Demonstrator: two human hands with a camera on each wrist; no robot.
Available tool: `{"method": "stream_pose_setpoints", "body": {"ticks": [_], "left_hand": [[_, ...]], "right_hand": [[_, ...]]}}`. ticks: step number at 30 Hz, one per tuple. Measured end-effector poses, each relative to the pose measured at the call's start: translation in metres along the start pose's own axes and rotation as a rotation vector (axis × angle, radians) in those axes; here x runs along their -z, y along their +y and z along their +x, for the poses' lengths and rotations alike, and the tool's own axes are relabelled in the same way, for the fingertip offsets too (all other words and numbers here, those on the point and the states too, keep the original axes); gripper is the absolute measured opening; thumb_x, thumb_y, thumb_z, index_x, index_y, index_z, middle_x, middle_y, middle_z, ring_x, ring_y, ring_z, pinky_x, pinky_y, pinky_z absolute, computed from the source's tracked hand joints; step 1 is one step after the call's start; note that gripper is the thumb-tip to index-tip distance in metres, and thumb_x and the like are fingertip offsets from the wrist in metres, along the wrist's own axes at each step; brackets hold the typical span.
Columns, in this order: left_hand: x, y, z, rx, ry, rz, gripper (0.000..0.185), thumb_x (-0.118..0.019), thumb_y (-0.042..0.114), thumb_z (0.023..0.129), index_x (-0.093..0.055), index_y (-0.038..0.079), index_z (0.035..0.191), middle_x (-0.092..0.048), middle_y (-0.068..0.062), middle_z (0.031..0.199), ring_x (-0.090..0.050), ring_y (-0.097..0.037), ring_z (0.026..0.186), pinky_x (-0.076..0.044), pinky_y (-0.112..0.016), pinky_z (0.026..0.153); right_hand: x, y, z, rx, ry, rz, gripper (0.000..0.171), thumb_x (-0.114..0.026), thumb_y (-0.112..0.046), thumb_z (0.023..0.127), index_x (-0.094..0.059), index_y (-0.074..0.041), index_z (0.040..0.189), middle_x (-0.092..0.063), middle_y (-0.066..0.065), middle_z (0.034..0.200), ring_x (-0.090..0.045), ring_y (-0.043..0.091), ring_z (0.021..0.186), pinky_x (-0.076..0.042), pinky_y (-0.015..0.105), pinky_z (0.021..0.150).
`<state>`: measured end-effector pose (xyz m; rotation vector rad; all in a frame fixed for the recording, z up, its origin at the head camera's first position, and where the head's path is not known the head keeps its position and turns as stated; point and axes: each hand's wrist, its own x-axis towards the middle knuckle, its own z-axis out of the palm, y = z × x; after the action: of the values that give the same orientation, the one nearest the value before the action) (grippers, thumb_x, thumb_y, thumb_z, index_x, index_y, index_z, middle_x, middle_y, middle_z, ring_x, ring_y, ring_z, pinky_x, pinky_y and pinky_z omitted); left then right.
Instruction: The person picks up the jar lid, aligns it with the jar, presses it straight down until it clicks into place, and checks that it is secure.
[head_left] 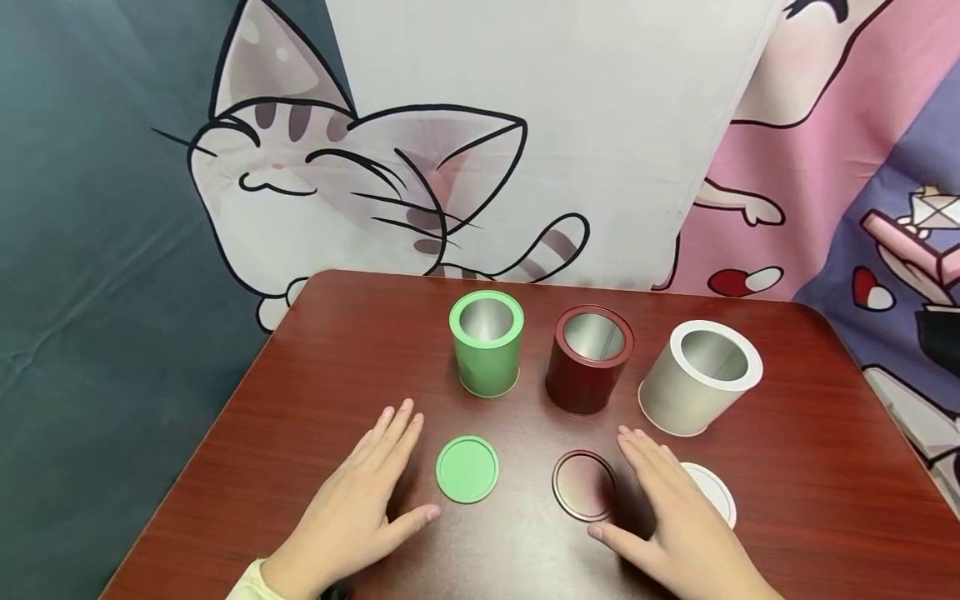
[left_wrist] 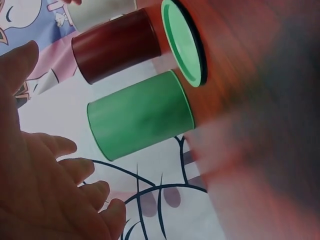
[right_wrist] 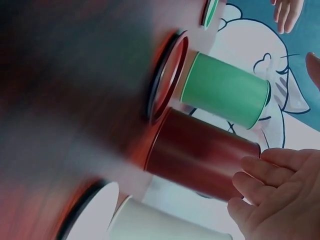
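Three open tins stand in a row on the table: a green tin (head_left: 489, 367), a dark red tin (head_left: 583, 383) and a white tin (head_left: 678, 396). In front of each lies a round lid of its own colour: the green lid (head_left: 467, 469), the red lid (head_left: 584, 486) and the white lid (head_left: 711, 492). My left hand (head_left: 363, 504), fingers straight and thumb spread, is left of the green lid and holds nothing. My right hand (head_left: 675, 525) is likewise extended and empty, between the red and white lids, covering part of the white one in the head view.
The brown wooden table (head_left: 315, 375) has rounded back corners. Behind it hangs a cloth backdrop (head_left: 600, 125) with a cartoon cat and other printed figures. A light sleeve (head_left: 255, 583) shows at the left wrist.
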<state>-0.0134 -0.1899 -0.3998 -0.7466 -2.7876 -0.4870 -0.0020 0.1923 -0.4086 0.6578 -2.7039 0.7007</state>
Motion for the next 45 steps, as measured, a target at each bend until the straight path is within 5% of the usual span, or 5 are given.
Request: {"method": "stream_pose_setpoints", "body": {"ticks": [5,13,27,33,45], "left_hand": [[0.0,0.002,-0.001,0.033,-0.033,-0.021,0.101,-0.074,0.054,0.085,-0.024,0.007,0.159,-0.02,-0.005,0.166,-0.02,-0.026,0.152,-0.006,-0.022,0.121],[-0.005,0.004,-0.002,0.095,-0.078,-0.109,0.105,-0.074,0.053,0.086,-0.014,0.014,0.162,-0.015,0.002,0.167,-0.023,-0.02,0.151,-0.042,-0.041,0.109],[-0.018,0.001,-0.001,0.083,-0.087,-0.165,0.096,-0.076,0.045,0.087,-0.026,0.006,0.159,-0.025,-0.004,0.164,-0.03,-0.024,0.149,-0.039,-0.045,0.111],[-0.023,0.0,-0.003,0.104,-0.105,-0.178,0.096,-0.077,0.043,0.086,-0.025,0.007,0.159,-0.024,-0.003,0.165,-0.028,-0.023,0.149,-0.038,-0.045,0.112],[-0.031,0.0,-0.004,0.107,-0.105,-0.222,0.096,-0.08,0.037,0.084,-0.028,0.004,0.158,-0.03,-0.011,0.162,-0.032,-0.027,0.147,-0.039,-0.046,0.111]], "right_hand": [[-0.005,-0.007,0.009,0.013,-0.002,0.019,0.097,-0.081,-0.056,0.078,-0.041,-0.008,0.153,-0.045,0.009,0.153,-0.04,0.03,0.143,-0.008,0.018,0.12],[-0.009,-0.007,0.02,0.041,-0.01,0.02,0.094,-0.08,-0.056,0.078,-0.047,-0.001,0.147,-0.049,0.012,0.15,-0.045,0.034,0.138,-0.007,0.02,0.121],[-0.025,-0.014,0.017,-0.044,-0.069,0.056,0.077,-0.085,-0.05,0.076,-0.058,-0.011,0.137,-0.056,0.004,0.144,-0.049,0.03,0.136,-0.031,0.029,0.116],[-0.03,-0.015,0.02,0.048,-0.031,0.045,0.073,-0.087,-0.044,0.074,-0.061,-0.006,0.131,-0.061,0.006,0.135,-0.056,0.029,0.128,-0.01,0.012,0.117],[-0.035,-0.017,0.024,0.085,-0.015,0.052,0.075,-0.089,-0.039,0.07,-0.061,-0.003,0.128,-0.064,0.009,0.131,-0.058,0.027,0.125,-0.007,0.016,0.119]]}}
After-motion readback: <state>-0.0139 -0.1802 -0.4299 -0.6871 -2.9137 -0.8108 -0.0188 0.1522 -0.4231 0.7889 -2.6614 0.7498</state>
